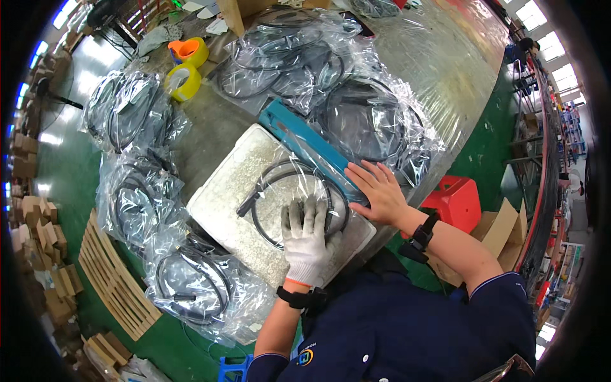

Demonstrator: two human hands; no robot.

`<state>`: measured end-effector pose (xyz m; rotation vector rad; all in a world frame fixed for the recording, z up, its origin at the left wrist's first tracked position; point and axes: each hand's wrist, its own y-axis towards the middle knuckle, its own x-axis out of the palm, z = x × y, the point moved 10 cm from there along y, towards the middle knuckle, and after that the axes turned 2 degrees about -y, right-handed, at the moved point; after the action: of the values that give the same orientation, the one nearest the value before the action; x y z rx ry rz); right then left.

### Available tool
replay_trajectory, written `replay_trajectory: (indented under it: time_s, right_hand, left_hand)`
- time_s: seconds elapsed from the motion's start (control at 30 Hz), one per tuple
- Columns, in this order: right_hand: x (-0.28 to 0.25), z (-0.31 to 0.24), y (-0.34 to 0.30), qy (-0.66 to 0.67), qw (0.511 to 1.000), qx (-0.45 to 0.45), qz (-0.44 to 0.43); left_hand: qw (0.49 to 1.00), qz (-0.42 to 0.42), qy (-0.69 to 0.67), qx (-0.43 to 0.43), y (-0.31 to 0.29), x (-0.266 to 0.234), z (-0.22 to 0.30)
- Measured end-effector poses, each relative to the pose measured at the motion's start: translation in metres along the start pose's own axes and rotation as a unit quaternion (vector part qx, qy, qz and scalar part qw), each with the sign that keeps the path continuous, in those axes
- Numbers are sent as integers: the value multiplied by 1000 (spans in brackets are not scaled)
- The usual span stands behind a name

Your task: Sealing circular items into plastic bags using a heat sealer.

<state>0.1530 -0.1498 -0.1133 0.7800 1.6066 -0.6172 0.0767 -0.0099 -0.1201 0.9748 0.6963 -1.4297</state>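
A coiled black cable (245, 205) with a dark plug end lies on a white foam slab (223, 172). My left hand (307, 239), in a whitish glove with grey fingertips, rests flat over the coil with its fingers stretched out. Glints around the coil look like clear film, but its edges are hard to make out. Along the slab's far right side stands a long teal bar-shaped device (302, 139), probably a bag sealer. My bare right hand (380, 196) lies on its near end, fingers spread, gripping nothing.
Bagged cable coils (137, 197) line the table's left side; more bagged coils (375, 118) lie beyond the teal device. Tape rolls (183, 81) sit at the far left. A red stool (455, 202) and an open carton (499, 232) stand right of the table, a wooden pallet (114, 274) left.
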Motion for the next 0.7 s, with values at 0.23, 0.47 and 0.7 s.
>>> replay_trajectory:
  time_s: [0.23, 0.47, 0.7]
  right_hand:
    - [-2, 3, 0, -4, 1000, -4, 10]
    - [-3, 2, 2, 10, 1000, -12, 25]
    - [-6, -2, -6, 17, 998, -44, 45]
  left_hand:
    - [1000, 3, 0, 0, 0, 5, 0]
    - [993, 109, 16, -50, 34, -55, -58]
    - [970, 7, 124, -208, 60, -12, -120]
